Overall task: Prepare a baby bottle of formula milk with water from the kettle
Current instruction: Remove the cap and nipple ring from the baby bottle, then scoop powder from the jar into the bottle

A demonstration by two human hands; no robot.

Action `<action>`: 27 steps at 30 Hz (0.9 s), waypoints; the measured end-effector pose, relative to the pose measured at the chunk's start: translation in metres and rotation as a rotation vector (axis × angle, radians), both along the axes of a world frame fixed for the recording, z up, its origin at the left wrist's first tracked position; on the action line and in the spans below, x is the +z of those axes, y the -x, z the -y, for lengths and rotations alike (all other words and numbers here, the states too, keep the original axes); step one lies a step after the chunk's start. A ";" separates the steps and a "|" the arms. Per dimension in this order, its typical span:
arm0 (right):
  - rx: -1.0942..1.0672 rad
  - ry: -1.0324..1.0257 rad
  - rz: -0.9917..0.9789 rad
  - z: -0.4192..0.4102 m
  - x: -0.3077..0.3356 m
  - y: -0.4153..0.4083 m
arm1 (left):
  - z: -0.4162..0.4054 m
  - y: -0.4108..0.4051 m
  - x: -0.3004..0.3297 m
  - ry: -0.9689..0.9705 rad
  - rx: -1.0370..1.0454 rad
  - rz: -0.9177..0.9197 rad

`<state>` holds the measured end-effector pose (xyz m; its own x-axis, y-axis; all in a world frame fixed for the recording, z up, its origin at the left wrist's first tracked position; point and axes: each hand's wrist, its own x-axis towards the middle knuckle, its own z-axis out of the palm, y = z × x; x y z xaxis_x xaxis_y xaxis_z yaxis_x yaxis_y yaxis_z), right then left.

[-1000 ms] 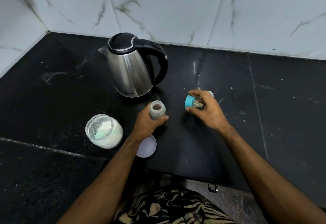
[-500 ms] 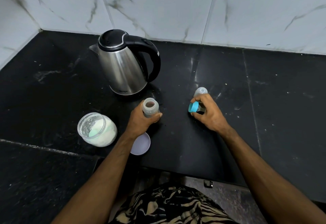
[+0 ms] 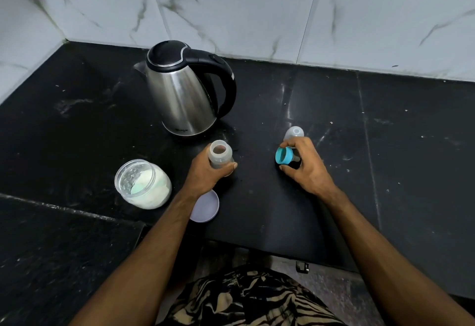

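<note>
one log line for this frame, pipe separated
left hand: holds open bottle upright | right hand: holds blue teat ring | kettle: untouched | formula jar: open

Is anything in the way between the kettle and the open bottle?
Nothing visible is. The kettle stands just behind the open bottle, with only bare black counter between them. The left hand holds the bottle upright, its mouth uncovered. The right hand holds the blue ring off to the side.

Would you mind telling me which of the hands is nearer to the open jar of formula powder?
Left. The left hand grips the bottle just right of the powder jar; the right hand is farther right, holding the blue cap.
</note>
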<state>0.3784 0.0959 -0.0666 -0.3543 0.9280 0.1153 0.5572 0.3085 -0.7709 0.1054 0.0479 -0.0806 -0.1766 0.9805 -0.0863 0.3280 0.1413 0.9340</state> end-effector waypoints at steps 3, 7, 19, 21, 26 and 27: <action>-0.015 -0.041 -0.013 0.002 0.003 0.002 | 0.000 0.001 0.001 0.006 -0.004 0.000; -0.034 -0.074 -0.020 0.006 0.008 0.006 | 0.000 -0.001 0.003 0.015 -0.012 0.019; -0.071 -0.131 0.010 0.024 0.006 0.015 | 0.011 0.004 0.008 0.029 -0.057 -0.020; -0.095 -0.143 -0.013 0.027 0.008 0.017 | 0.015 0.005 0.010 0.024 -0.046 -0.019; -0.159 -0.188 -0.053 0.035 0.017 0.030 | 0.040 0.009 0.015 0.006 0.019 -0.006; -0.169 -0.192 -0.047 0.038 0.018 0.032 | 0.048 0.009 0.017 0.004 0.030 -0.005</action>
